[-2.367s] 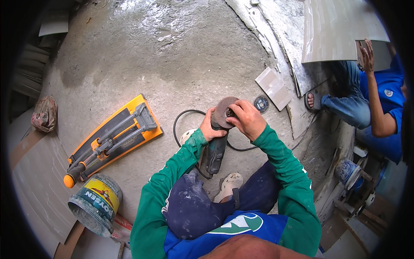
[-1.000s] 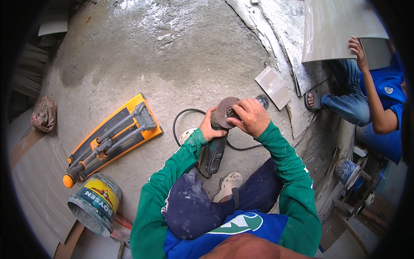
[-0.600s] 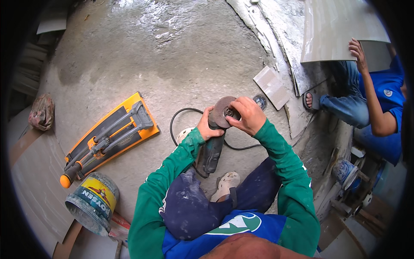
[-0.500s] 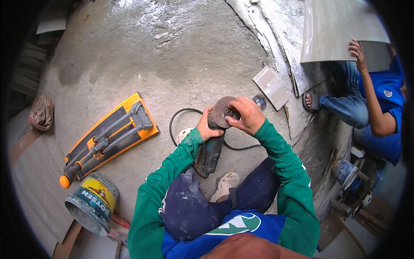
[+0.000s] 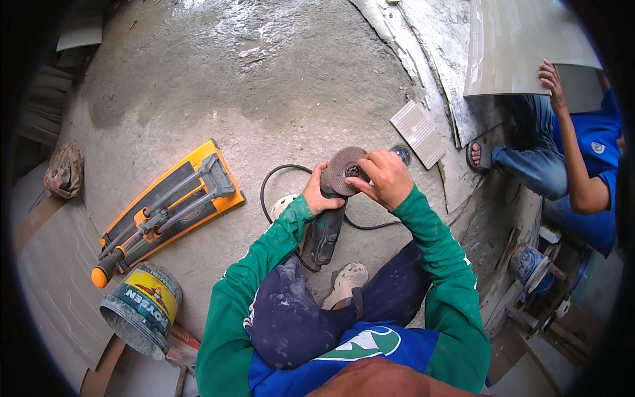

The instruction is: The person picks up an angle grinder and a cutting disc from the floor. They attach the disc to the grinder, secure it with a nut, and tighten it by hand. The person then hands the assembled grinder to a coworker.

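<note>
An angle grinder (image 5: 327,235) stands head up above the floor before me, its dark handle pointing down toward my lap. My left hand (image 5: 316,192) is closed around the grinder's head, just below a brown, worn disc (image 5: 341,163). At the disc's hub, the fingers and thumb of my right hand (image 5: 389,178) pinch the dark lock nut (image 5: 351,171). The fingertips partly cover the nut. A black cord (image 5: 270,175) curves around the tool on the floor. Beside my right hand lies a round dark disc (image 5: 401,154).
An orange-and-grey tile cutter (image 5: 221,178) lies at left, with a dirty bucket (image 5: 163,289) nearer me. A ribbed tile piece (image 5: 418,134) lies right of centre. At far right a crouching co-worker (image 5: 582,152) holds a large tile (image 5: 522,46). Wet concrete (image 5: 218,86) stretches ahead.
My right hand has shifted slightly right and its fingers have turned at the hub, uncovering more of the disc and nut. My left hand keeps its place on the grinder.
</note>
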Motion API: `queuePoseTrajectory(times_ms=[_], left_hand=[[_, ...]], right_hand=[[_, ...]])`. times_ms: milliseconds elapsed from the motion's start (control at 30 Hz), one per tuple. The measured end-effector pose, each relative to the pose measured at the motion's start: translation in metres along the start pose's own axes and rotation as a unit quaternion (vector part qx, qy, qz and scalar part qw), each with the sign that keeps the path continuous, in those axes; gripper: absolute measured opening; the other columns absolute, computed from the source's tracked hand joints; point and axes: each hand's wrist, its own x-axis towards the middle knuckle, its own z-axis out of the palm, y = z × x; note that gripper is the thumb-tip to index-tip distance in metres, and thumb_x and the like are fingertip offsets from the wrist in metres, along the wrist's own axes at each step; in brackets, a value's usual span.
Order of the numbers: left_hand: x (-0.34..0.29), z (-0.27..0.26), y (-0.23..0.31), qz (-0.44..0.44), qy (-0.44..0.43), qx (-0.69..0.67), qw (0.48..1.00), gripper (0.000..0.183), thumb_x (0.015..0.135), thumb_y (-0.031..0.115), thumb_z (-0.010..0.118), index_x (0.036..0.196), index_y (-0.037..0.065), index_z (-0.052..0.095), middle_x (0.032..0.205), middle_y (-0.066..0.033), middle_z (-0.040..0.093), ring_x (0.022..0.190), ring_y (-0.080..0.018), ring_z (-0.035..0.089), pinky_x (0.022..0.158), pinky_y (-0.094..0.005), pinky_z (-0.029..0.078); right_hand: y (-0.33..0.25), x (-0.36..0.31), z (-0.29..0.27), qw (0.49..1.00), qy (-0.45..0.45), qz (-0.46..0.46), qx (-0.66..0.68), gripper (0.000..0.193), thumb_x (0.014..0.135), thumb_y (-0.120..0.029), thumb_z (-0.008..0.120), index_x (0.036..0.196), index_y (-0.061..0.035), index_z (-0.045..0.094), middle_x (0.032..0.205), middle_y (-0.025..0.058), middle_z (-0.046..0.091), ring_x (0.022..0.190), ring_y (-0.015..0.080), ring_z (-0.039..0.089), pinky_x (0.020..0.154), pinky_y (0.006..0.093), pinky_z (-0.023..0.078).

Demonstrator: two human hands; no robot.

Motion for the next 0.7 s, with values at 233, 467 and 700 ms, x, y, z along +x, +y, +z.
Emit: queuePoseTrajectory(times_ms=[233, 467, 700], left_hand=[[0.001, 0.000, -0.001, 0.011, -0.009, 0.013, 1.000, 0.099, 0.059, 0.017, 0.082, 0.137, 0.002, 0.024, 0.123, -0.0142, 0.050, 0.114, -0.0224, 0.050, 0.102, -0.0362, 0.038], [-0.001, 0.003, 0.003, -0.007, -0.009, 0.018, 1.000, 0.100, 0.059, 0.017, 0.082, 0.138, 0.001, 0.022, 0.124, -0.0144, 0.050, 0.115, -0.0225, 0.050, 0.101, -0.0361, 0.039], [0.000, 0.004, 0.007, -0.005, -0.017, 0.022, 1.000, 0.100, 0.060, 0.017, 0.082, 0.138, 0.001, 0.022, 0.125, -0.0150, 0.050, 0.116, -0.0229, 0.050, 0.101, -0.0365, 0.039]], right_hand=[[0.002, 0.000, 0.002, 0.999, 0.002, -0.032, -0.022, 0.030, 0.078, -0.024, 0.073, 0.099, -0.0060, 0.062, 0.092, 0.0072, 0.058, 0.083, 0.0244, 0.056, 0.069, 0.0363, 0.043], [-0.005, -0.001, -0.006, 0.999, 0.009, -0.043, -0.008, 0.029, 0.077, -0.020, 0.074, 0.100, -0.0050, 0.062, 0.092, 0.0087, 0.059, 0.081, 0.0256, 0.056, 0.068, 0.0370, 0.044], [-0.002, -0.006, -0.005, 0.999, 0.016, -0.030, -0.016, 0.027, 0.079, -0.019, 0.072, 0.101, -0.0065, 0.062, 0.091, 0.0064, 0.059, 0.081, 0.0239, 0.056, 0.068, 0.0367, 0.043]])
